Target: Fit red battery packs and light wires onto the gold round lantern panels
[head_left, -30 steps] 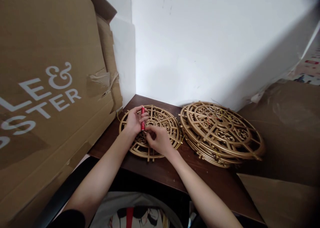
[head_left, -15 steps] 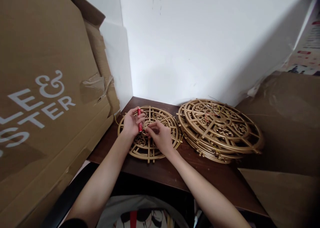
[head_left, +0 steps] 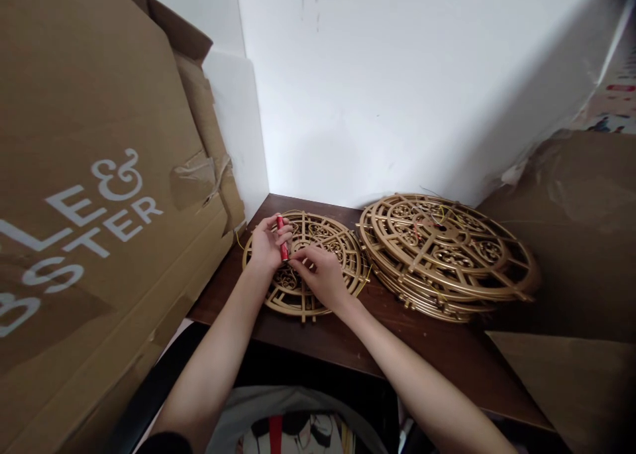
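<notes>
In my left hand point(head_left: 268, 243) is a slim red cylinder point(head_left: 283, 239) that looks like a battery, held upright with the fingers curled around it. My right hand point(head_left: 320, 272) has thumb and forefinger pinched together near the cylinder's lower end. Whatever lies in that pinch is too small to make out. Both hands are over a round gold openwork disc point(head_left: 309, 303) with scroll patterns, resting on the dark table. The hands cover part of its middle.
A stack of similar gold discs point(head_left: 457, 258) stands to the right, with thin yellow and red wires on top. Dark brown table point(head_left: 358, 344) below. A large cardboard box point(head_left: 99, 109) rises at left, another cardboard box point(head_left: 586, 235) at right. Behind is a white wall point(head_left: 377, 76).
The view has shifted slightly. My right fingertips have come closer to the lower end of the red cylinder, which now tilts a little more. The left hand keeps its hold.
</notes>
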Demonstrator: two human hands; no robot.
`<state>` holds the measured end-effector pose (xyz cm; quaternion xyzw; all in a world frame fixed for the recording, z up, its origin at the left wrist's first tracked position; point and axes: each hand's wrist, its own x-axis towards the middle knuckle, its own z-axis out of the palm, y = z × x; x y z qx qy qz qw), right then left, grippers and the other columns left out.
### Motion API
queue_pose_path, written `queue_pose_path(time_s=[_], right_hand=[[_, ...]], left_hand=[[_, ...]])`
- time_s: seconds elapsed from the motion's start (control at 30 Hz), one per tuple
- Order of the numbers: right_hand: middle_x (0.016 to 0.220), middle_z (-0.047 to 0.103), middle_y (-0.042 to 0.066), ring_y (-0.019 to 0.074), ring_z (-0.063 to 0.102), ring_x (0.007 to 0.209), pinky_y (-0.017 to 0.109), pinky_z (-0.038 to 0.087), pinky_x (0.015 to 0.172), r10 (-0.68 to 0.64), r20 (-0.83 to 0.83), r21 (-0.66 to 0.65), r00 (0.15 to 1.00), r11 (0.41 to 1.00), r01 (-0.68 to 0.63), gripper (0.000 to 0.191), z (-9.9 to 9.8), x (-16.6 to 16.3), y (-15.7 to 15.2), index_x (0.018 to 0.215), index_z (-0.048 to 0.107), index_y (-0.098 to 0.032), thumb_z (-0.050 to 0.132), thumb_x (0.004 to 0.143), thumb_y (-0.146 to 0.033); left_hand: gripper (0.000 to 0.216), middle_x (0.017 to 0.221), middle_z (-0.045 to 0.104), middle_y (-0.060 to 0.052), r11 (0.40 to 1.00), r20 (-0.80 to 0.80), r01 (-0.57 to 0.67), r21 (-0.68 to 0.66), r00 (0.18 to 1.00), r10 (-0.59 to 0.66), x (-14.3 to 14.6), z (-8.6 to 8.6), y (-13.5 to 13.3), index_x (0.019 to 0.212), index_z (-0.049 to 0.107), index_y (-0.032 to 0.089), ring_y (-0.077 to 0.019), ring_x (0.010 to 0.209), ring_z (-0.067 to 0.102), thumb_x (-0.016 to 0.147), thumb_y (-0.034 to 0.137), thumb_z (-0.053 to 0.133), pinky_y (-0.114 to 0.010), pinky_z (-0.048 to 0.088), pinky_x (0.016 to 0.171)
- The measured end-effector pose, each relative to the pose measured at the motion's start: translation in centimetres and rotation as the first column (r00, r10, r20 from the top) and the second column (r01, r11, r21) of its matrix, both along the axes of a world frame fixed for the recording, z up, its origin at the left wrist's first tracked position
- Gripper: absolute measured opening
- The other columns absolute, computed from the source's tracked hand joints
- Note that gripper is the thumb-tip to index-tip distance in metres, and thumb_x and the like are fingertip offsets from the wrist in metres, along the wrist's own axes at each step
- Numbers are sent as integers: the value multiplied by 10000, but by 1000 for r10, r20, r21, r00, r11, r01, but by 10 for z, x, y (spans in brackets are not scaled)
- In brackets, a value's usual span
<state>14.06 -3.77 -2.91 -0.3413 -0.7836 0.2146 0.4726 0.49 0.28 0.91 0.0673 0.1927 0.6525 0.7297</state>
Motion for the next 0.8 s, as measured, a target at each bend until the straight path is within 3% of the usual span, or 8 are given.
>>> queue_pose_path(time_s=[0.2, 0.43, 0.8], right_hand=[[770, 683, 19, 146, 606, 708, 247, 434, 684, -24, 71, -6, 997, 1000, 25, 76, -2, -1, -1, 812, 680, -186, 623, 861, -196], [815, 717, 14, 149, 652, 757, 241, 439, 710, -73, 171, -32, 983, 996, 79, 51, 0, -2, -3, 819, 699, -197, 660, 843, -218], [791, 694, 25, 140, 637, 718, 234, 413, 654, -180, 349, 98, 920, 983, 155, 119, 4, -4, -6, 799, 649, -183, 597, 883, -250]], left_hand=[[160, 639, 472, -16, 1000, 15, 6, -26, 1000, -6, -1, -3, 2, 739, 480, 125, -28, 410, 358, 877, 119, 400, -105, 236, 287], [190, 544, 346, 49, 994, 50, 106, -23, 993, -104, -3, -7, 3, 754, 473, 131, -26, 353, 271, 912, 160, 371, -120, 277, 299], [146, 621, 452, 2, 992, 76, 124, -17, 990, -122, 0, -5, 3, 812, 470, 121, -26, 391, 354, 910, 138, 364, -111, 282, 296]])
